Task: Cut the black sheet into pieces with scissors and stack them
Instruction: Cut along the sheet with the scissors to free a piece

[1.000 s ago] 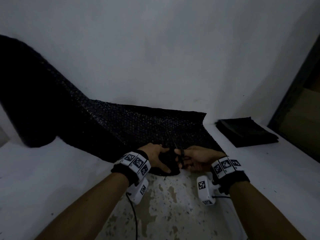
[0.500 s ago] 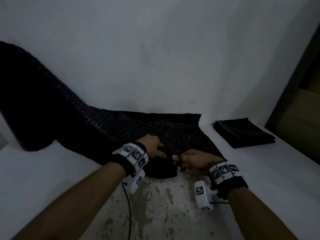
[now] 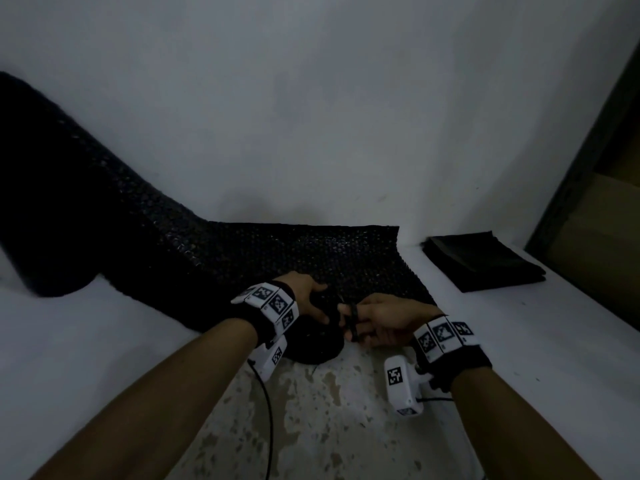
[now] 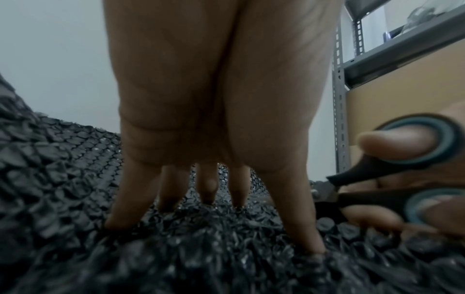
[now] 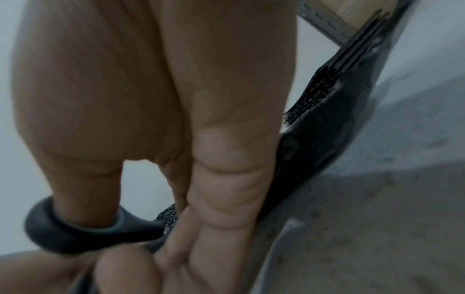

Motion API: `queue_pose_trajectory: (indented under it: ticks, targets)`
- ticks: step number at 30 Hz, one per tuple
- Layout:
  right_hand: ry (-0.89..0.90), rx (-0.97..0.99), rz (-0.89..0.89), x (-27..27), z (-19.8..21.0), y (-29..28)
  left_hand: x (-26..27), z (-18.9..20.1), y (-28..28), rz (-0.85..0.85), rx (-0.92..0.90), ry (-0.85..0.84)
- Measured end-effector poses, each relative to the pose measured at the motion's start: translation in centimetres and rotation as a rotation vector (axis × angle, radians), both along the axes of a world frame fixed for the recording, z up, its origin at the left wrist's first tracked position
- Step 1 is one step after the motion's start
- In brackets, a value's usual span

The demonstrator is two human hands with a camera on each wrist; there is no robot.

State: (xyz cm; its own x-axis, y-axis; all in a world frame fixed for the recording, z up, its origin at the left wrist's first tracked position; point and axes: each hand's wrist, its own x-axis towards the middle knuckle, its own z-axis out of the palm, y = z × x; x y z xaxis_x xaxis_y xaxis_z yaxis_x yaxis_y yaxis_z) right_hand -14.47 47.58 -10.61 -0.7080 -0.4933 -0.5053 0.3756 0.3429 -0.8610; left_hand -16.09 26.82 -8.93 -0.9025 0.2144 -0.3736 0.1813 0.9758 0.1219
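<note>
L hand (image 3: pixel 309 299) fingers spread, tips pressing the black sheet (image 3: pixel 263 258) flat on the counter (image 3: pixel 519 341). R hand (image 3: pixel 384 322), thumb + fingers curled through the loops, grips the scissors (image 4: pixel 392 179) just right of L hand, at the sheet's near edge. Sheet runs away from both hands, long axis off to L hand's far left, up the wall. Blades hidden. Judging: cut goes forward, R hand nearer. Stack of cut pieces (image 3: pixel 481 261) well right of R hand.

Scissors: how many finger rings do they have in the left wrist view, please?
2. One ring is upper right, around the right hand's thumb. The other ring lies below it, with fingers through it, partly cut off by the picture edge.
</note>
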Motion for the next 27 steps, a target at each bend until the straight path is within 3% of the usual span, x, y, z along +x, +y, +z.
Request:
queue_pose_trajectory:
  ticks: [27]
  targets:
    - [0.003,0.045,-0.01,-2.0,0.7,-1.4,0.4,-0.1,-0.2,-0.03,0.041,0.029]
